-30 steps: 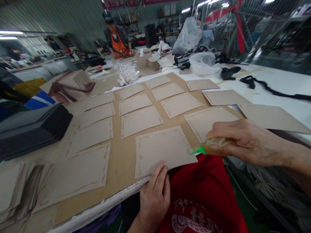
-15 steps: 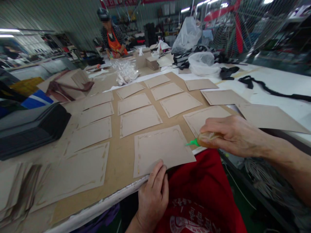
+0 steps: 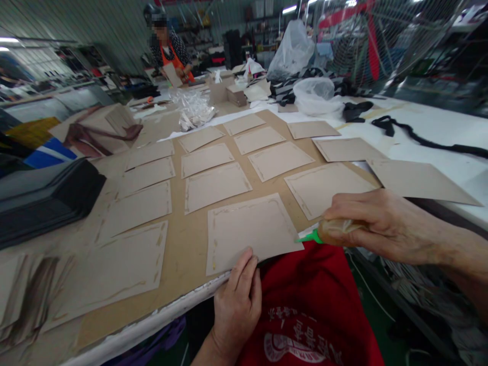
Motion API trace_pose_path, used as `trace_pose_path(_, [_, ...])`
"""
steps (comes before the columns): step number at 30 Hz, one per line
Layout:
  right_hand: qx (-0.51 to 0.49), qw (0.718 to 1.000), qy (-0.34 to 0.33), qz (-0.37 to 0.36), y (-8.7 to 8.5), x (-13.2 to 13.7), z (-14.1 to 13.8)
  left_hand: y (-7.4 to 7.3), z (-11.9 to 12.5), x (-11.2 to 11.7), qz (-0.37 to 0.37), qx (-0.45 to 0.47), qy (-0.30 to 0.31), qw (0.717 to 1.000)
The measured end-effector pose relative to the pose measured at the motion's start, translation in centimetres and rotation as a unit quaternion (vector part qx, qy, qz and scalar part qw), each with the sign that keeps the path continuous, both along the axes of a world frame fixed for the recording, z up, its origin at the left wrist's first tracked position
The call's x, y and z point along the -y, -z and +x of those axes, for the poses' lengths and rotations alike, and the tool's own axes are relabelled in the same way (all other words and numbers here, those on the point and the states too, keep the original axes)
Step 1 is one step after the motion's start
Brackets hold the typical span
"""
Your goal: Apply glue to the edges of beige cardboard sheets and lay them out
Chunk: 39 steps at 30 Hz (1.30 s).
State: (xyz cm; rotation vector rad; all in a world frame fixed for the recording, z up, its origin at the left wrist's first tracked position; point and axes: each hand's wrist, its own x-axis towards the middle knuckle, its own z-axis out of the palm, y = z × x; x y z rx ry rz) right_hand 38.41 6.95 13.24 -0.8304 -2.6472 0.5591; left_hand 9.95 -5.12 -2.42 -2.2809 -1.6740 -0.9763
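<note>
Card stack (image 3: 11,292): well left of the left hand, piled loosely at the near edge of the table, probably to be out of the way yet within reach.
Black pile (image 3: 49,198): beyond the card stack, far from either grip.
Left-hand card (image 3: 114,269): left of the left hand, laid flat and apart from the middle cards, amber streaks face up, likely so that the wet-looking edges touch nothing.
Middle cards (image 3: 217,185): ahead of the left hand, spaced out on the tan board (image 3: 183,244).
Left hand (image 3: 238,300): fingers laid over the near edge of a card; the thumb is hidden, so I cannot tell whether it pinches or only presses, seemingly to stop the card sliding.
Pressed card (image 3: 251,229): under the left fingertips, reaching right to the nozzle, streaked along its left and far edges.
Nozzle (image 3: 311,236): pointing left from the right grip, tip at the pressed card's right edge, contact unclear.
Bottle (image 3: 339,231): in the right grip, tipped sideways, perhaps so its contents run forward.
Right hand (image 3: 375,223): closed around the bottle.
Plain card (image 3: 423,178): just beyond the right hand.
</note>
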Motion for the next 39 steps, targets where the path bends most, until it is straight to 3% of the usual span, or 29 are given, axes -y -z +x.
trace_pose_path(17, [-0.026, 0.999, 0.005, -0.026, 0.8, 0.1, 0.5, -0.7, 0.1, 0.0, -0.014, -0.02, 0.001, 1.0])
trace_pose_path(21, [-0.039, 0.998, 0.04, 0.001, 1.5, 0.0, 0.6, -1.6, -0.1, -0.1, -0.013, -0.058, -0.001, 0.998])
trace_pose_path(26, [-0.095, 0.989, 0.098, -0.06, 2.8, 0.5, 2.1, -4.0, 0.3, -0.7, 0.007, -0.103, -0.023, 0.994])
trace_pose_path(29, [-0.226, 0.941, 0.239, -0.084, 4.5, 1.3, 3.3, -5.6, 1.5, -1.8, 0.026, -0.099, -0.021, 0.995])
trace_pose_path(32, [-0.369, 0.845, 0.354, -0.158, 6.5, 2.7, 4.1, -6.1, 3.1, -3.5, -0.012, -0.092, 0.012, 0.996])
trace_pose_path(35, [-0.432, 0.786, 0.387, -0.213, 8.1, 4.2, 4.5, -5.6, 4.2, -4.9, -0.071, -0.094, 0.019, 0.993])
trace_pose_path(39, [-0.457, 0.751, 0.419, -0.226, 9.6, 5.8, 4.7, -5.2, 4.2, -5.4, -0.098, -0.086, 0.029, 0.991])
